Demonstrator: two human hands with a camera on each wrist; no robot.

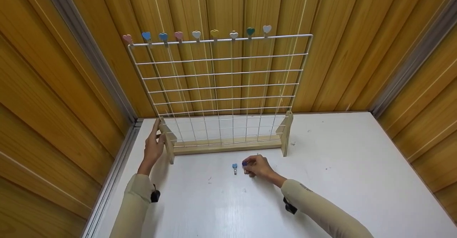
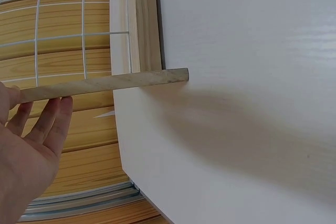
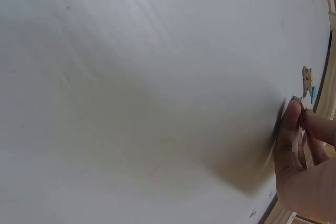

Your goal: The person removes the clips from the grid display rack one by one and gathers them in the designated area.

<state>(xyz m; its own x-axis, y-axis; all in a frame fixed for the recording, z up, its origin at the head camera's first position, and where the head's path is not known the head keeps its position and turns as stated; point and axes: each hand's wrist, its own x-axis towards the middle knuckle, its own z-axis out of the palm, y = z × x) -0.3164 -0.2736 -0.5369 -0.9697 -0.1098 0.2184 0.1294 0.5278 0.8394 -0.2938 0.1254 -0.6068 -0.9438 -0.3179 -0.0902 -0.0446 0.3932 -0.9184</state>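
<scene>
A white wire grid rack (image 1: 221, 72) stands upright in a wooden stand (image 1: 228, 148). My left hand (image 1: 153, 148) grips the stand's left wooden side piece (image 2: 105, 83), thumb on one face and fingers on the other. Just in front of the stand, my right hand (image 1: 259, 166) pinches a small wooden clothespin (image 3: 303, 119) with a dark blue heart (image 1: 244, 163) between thumb and fingers, low over the table. Beside it, to the left, a clothespin with a light blue heart (image 1: 235, 168) lies on the table.
Several heart clothespins, among them a green one (image 1: 250, 31) and a yellow one (image 1: 214, 33), sit along the rack's top wire. The white table (image 1: 342, 181) meets wood-patterned walls (image 1: 357, 52) at the back and sides. A metal rail (image 1: 117, 173) runs along its left edge.
</scene>
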